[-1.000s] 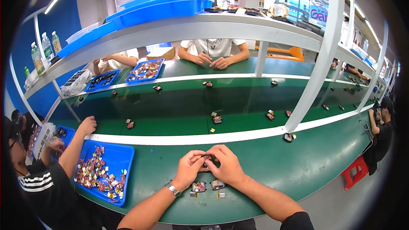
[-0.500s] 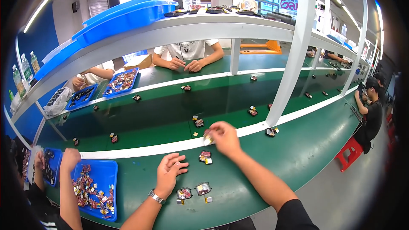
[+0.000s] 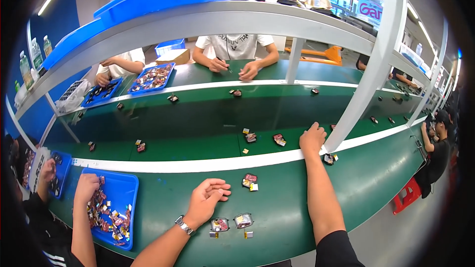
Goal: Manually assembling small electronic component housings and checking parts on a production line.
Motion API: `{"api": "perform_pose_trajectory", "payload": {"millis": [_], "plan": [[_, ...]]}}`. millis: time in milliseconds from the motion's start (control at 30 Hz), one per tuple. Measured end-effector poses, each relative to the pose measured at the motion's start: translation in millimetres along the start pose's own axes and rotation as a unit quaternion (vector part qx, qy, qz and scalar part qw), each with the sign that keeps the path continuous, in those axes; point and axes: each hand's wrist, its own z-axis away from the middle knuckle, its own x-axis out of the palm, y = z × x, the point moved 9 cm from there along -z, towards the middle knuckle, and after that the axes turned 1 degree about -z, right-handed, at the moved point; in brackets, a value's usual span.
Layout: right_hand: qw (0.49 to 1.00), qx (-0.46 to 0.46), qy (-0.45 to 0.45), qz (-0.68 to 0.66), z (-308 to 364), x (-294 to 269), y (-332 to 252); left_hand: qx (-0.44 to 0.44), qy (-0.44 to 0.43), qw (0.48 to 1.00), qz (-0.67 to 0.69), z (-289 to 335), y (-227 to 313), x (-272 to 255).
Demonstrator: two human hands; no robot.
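Note:
My left hand (image 3: 210, 199), with a metal watch on its wrist, hovers over the green bench with loosely bent fingers apart and nothing in them. Just right of it lies a small black case (image 3: 250, 180) with a reddish board and a silver-and-yellow battery. Closer to me lie two clear-looking cases, the left one (image 3: 219, 224) and the right one (image 3: 243, 220), each with a small battery below it. My right hand (image 3: 312, 141) is stretched out past the white rail over the green belt, fingers bent down; their tips are mostly hidden. A case with a reddish board (image 3: 279, 140) lies left of it.
A white post (image 3: 366, 59) rises just right of my right hand, beside a small case (image 3: 330, 158). Left, a co-worker's hand (image 3: 88, 188) is at a blue tray (image 3: 129, 202) of small parts. Another person sits across the belt (image 3: 188, 111). A shelf (image 3: 198, 17) spans overhead.
My right hand has moved right and forward, over the belt; the small piece it held is no longer seen in it. A case now lies on the belt left of that hand. My view has shifted.

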Motion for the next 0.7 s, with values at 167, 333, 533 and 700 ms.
{"api": "perform_pose_trajectory", "payload": {"millis": [167,333,533,700], "plan": [[0.999,-0.005,0.028,-0.035,2.0,-4.2,-4.0,-0.003,-0.002,1.0,0.009,2.4,2.0,-3.6],[0.973,-0.107,0.095,-0.18,39.8,-47.1,-36.6,-0.004,-0.003,1.0,0.027,-0.3,0.5,-3.0],[0.796,-0.373,-0.212,-0.426,188.0,-106.3,-153.5,-0.049,-0.003,0.997,0.061,0.9,0.6,-11.7],[0.7,-0.476,-0.348,-0.404,239.3,-121.2,-184.3,-0.128,-0.16,0.966,0.155,2.7,-3.7,6.1]]}}
